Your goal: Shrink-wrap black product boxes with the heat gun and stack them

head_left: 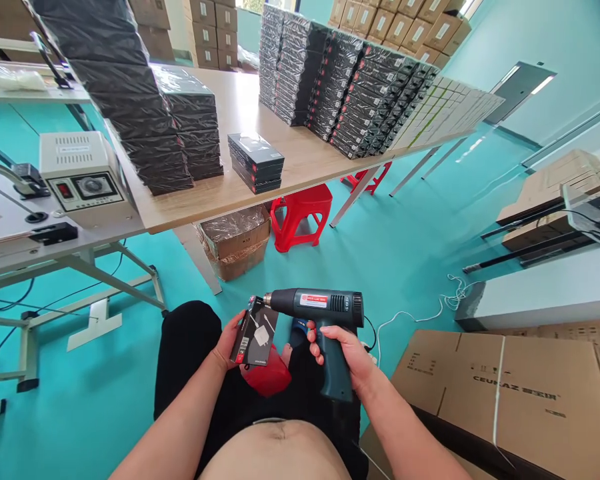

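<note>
My left hand (pixel 229 339) grips the left edge of a small black charger box (pixel 256 333), which has a white plug and cable printed on its face. It is held tilted above my lap. My right hand (pixel 343 348) is wrapped round the handle of a dark green heat gun (pixel 325 303). The gun's metal nozzle points left, at the upper part of the box, close to it; whether they touch I cannot tell. Part of a red stool (pixel 265 373) shows below the box.
Ahead, a wooden table (pixel 230 100) bears several tall stacks of wrapped black boxes (pixel 360 93) and a short stack (pixel 256 162) near its edge. A control unit (pixel 83 173) stands left. Below are a carton (pixel 235 243) and red stool (pixel 303 213). A large carton (pixel 505 387) lies right.
</note>
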The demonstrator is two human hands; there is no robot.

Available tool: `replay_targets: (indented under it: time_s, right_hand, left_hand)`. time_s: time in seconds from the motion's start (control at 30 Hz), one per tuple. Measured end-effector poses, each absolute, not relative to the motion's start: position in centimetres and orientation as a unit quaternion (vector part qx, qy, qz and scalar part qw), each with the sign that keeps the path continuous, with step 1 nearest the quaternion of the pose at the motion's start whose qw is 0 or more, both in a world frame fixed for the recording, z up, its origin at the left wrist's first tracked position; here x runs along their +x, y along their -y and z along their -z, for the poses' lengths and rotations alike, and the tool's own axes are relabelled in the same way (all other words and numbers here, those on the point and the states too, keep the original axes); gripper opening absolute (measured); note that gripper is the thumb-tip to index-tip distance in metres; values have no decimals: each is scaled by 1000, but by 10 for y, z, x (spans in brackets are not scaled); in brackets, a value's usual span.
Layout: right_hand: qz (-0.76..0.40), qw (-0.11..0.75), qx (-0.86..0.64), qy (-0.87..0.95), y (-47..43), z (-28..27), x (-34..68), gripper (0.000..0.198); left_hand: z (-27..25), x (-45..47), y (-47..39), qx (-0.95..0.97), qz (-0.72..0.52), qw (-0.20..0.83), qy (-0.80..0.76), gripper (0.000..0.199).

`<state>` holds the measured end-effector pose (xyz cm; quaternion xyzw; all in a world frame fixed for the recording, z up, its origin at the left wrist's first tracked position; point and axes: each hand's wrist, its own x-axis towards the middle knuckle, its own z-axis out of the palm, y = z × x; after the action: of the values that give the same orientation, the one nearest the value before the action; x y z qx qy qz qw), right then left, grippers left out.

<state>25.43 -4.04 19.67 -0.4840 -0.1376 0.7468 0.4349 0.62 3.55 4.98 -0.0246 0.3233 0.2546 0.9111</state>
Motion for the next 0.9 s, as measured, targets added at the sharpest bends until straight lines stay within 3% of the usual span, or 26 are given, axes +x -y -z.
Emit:
replay_targets:
  time_s: [0.17,0.37,0.57,0.7,0.77,0.9]
  right_hand:
    - [-779,262,-468,325,38,-218,248,32]
    - [-696,322,-550,330,22,-224,242,31]
    - [-742,139,-493,433,35,-230,244,17]
    - [-693,285,-554,363,30,-233,237,28]
    - [-689,300,-552,360,29,-236,236,30]
    - [-748,147,-483,431,39,-238,241,14]
  left_hand:
    - [-49,5,-35,-31,-256,911,-320,49]
    - [-47,2,-35,-40,-267,902,-336,45]
    - [-46,4,-36,-22,-301,895,-327,42]
    - [-46,3,-35,-20,-286,901,-325,45]
    - [-46,2,-36,-22,-288,901,-325,46]
    - [-46,2,-37,-23,-327,888,-322,42]
